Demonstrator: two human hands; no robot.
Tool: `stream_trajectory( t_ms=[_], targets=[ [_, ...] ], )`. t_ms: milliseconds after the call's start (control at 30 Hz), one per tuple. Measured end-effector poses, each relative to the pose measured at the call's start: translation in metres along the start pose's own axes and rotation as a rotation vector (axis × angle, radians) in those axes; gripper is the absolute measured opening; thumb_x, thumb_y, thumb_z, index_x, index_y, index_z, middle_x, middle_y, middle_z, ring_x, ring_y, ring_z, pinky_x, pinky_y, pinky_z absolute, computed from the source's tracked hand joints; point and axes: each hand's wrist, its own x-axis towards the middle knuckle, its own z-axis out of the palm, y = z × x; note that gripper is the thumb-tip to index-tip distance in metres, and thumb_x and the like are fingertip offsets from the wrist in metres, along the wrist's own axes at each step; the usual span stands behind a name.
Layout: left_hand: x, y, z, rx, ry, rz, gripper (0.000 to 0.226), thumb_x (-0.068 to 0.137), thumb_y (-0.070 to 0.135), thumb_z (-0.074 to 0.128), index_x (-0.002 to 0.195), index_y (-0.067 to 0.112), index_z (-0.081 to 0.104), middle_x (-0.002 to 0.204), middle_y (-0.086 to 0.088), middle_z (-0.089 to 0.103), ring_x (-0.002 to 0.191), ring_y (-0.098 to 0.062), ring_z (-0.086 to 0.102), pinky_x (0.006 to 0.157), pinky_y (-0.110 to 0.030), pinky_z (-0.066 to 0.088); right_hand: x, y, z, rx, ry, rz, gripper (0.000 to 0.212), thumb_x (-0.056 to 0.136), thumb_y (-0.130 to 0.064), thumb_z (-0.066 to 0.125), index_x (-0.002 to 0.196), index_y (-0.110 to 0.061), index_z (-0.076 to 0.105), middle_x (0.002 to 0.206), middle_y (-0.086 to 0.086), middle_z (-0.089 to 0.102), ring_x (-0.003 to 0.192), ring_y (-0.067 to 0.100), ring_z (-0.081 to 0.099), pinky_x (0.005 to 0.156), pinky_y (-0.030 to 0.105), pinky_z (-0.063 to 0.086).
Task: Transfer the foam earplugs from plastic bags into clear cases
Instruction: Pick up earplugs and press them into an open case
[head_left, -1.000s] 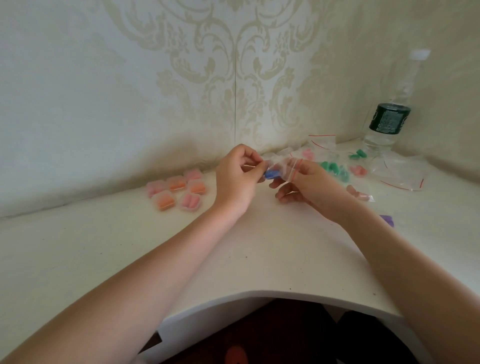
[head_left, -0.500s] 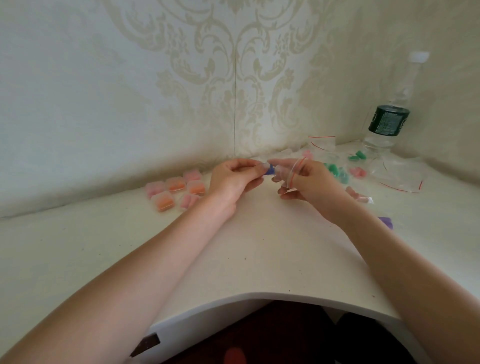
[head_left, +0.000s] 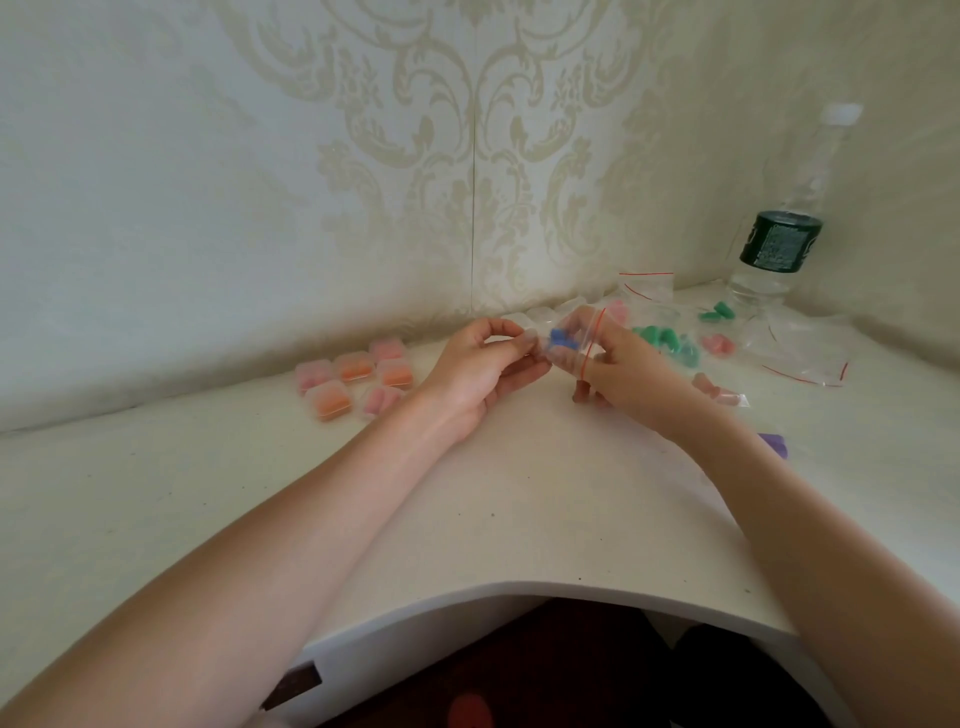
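Both hands meet above the white corner desk (head_left: 509, 499), and the small zip bag (head_left: 574, 338) held between them serves as the landmark. The right hand (head_left: 631, 376) pinches the bag at its red-striped mouth, thumb and forefinger curled on the plastic, the other fingers tucked below. The left hand (head_left: 480, 371) grips the bag's left end with its fingertips curled together against the film. Inside the bag sit the blue foam earplugs (head_left: 561, 340), pressed toward the left hand's fingertips. Well left of the bag, on the desk near the wall, lies a cluster of filled clear cases (head_left: 353, 382), some holding orange plugs and some pink. Just right of the bag, behind the right hand, lie loose green earplugs (head_left: 667, 340); farther right are a few pink earplugs (head_left: 719, 345) and another green pair (head_left: 717, 313). Right of the bag and nearer the person, a small bag of pink plugs (head_left: 724, 397) lies flat, with a purple earplug (head_left: 776, 444) beyond the right forearm. Far right of the bag, an empty zip bag (head_left: 800, 353) lies beneath a water bottle (head_left: 779, 249) with a dark green label standing in the corner.
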Motion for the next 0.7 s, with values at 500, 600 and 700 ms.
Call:
stream_trajectory(
  t_ms=[500,600,700],
  targets=[
    [-0.001,0.004,0.007,-0.226,0.176,-0.12,0.024,0.09,-0.015,0.049,0.1,0.006,0.043,0.073,-0.014,0.059,0.056,-0.019,0.064,0.055,-0.032,0.059,-0.008,-0.005,0.012,0.179,0.089,-0.106,0.011,0.092,-0.02,0.06,0.093,-0.03,0.055,0.094,-0.013,0.063,0.058,0.015,0.064,0.04,0.029,0.049],
    [-0.002,0.004,0.009,-0.272,0.193,-0.132,0.024,0.09,-0.017,0.043,0.094,0.006,0.042,0.071,-0.015,0.055,0.06,-0.02,0.059,0.05,-0.032,0.058,-0.006,-0.003,0.014,0.118,0.095,-0.072,0.009,0.093,-0.028,0.059,0.096,-0.024,0.052,0.089,-0.011,0.063,0.057,0.015,0.064,0.04,0.027,0.047],
    [0.001,-0.002,0.01,-0.027,0.249,-0.034,0.023,0.091,-0.014,0.041,0.099,0.007,0.04,0.072,-0.012,0.05,0.059,-0.016,0.054,0.05,-0.028,0.057,-0.003,-0.002,0.012,-0.036,0.013,0.0,0.018,0.092,-0.037,0.059,0.095,-0.021,0.055,0.077,-0.003,0.065,0.055,0.004,0.061,0.04,0.022,0.043]
  ],
)
